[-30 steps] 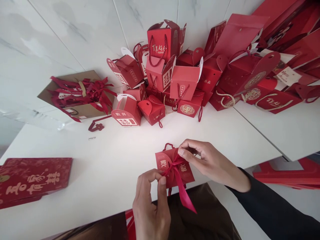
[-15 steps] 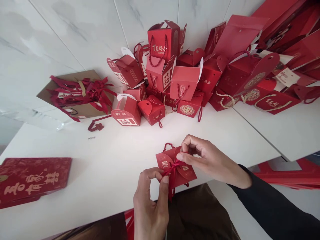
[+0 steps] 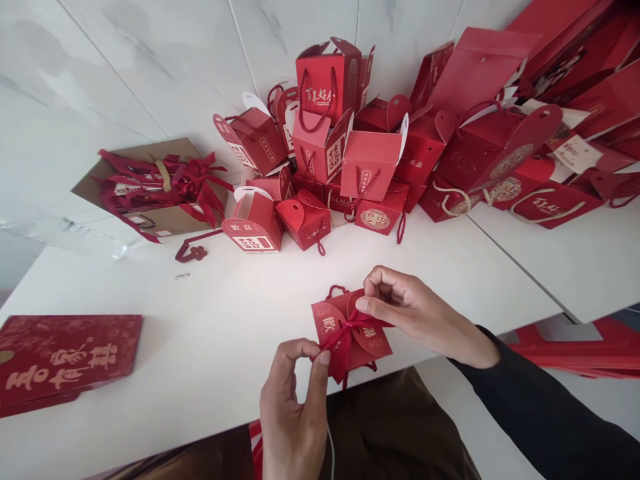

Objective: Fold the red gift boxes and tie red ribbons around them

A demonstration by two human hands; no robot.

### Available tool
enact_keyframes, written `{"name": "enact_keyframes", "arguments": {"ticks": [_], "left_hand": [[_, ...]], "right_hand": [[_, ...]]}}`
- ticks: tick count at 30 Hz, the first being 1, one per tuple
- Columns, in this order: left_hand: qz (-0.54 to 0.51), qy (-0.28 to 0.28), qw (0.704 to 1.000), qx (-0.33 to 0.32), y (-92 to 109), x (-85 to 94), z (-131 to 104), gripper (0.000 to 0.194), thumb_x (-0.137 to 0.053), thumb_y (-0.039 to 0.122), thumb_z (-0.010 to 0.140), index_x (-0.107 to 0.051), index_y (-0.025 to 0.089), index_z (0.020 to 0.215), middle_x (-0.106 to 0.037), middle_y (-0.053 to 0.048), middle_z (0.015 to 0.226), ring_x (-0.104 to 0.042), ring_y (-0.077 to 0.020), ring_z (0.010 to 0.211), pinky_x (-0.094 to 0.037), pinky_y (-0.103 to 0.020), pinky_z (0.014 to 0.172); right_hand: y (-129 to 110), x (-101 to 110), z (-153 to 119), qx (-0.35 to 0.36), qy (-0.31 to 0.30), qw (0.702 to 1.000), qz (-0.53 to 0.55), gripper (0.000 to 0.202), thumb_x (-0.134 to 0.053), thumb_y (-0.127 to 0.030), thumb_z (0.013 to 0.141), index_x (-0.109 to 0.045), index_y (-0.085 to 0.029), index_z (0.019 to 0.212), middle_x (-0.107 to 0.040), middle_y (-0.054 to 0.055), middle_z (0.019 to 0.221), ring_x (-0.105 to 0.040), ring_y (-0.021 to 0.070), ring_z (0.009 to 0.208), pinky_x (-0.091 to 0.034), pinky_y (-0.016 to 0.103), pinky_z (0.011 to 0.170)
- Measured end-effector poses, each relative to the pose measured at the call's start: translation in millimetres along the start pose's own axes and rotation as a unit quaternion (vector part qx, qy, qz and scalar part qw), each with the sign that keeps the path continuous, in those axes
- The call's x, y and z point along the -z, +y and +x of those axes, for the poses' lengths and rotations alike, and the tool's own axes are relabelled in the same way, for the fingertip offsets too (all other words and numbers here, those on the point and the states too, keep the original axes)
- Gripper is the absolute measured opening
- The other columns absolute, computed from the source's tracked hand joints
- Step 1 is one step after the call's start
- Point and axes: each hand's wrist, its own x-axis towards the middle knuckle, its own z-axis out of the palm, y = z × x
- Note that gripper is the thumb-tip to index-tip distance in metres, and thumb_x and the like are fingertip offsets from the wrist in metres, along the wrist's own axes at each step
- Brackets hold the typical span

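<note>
A small red gift box (image 3: 367, 350) with gold characters and curved flaps lies at the table's front edge. Across its top runs a red ribbon (image 3: 345, 331), knotted in the middle with loops and tails. My left hand (image 3: 295, 400) pinches a loop of the ribbon between thumb and forefinger at the box's left side. Above the upper right part of the box, my right hand (image 3: 405, 307) is closed in a pinch on the ribbon's other side. Twisted red cord handles (image 3: 337, 289) stick out at the back and front of the box.
Many red gift boxes (image 3: 370, 160) are piled against the tiled wall. A brown box (image 3: 187, 223) of red ribbons stands at the back left, with a ribbon flower (image 3: 199, 253) before it. A flat red bag (image 3: 75, 360) lies at the left.
My left hand has moved slightly left and my right hand slightly up, drawing the ribbon apart. The bow lies wider and flatter across the box.
</note>
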Motion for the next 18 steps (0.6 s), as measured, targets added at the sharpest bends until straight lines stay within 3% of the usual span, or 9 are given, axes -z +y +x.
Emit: {"name": "enact_keyframes", "arguments": {"ticks": [6,11,18], "left_hand": [[-0.007,-0.043,0.997,-0.069,-8,5.2,5,0.016,-0.062,0.034,0.095,-0.057,0.022,0.086,-0.065,-0.002,0.093,-0.061,-0.0164,0.087,-0.048,-0.026,0.075],[0.074,-0.008,0.987,-0.139,-10,6.8,11,0.004,-0.059,0.023,0.095,-0.059,0.024,0.091,-0.063,-0.001,0.09,-0.061,-0.0157,0.084,-0.048,-0.027,0.073],[0.139,0.022,0.958,-0.249,-15,5.9,8,0.017,-0.055,0.011,0.093,-0.061,0.024,0.102,-0.065,-0.002,0.091,-0.063,-0.0167,0.085,-0.049,-0.03,0.075]], "right_hand": [[3,2,2,-0.022,-0.01,1.0,0.012,0.029,-0.072,-0.042,0.093,-0.054,-0.02,0.084,-0.044,-0.007,0.07,-0.037,0.01,0.061,-0.031,0.025,0.056],[-3,4,-1,-0.009,-0.021,1.0,0.004,0.023,-0.073,-0.039,0.09,-0.061,-0.02,0.094,-0.051,-0.004,0.079,-0.046,0.0118,0.07,-0.041,0.025,0.064],[-3,6,0,-0.024,-0.019,0.999,-0.038,0.025,-0.067,-0.043,0.094,-0.066,-0.018,0.094,-0.058,0.0,0.082,-0.052,0.0142,0.073,-0.044,0.028,0.067]]}}
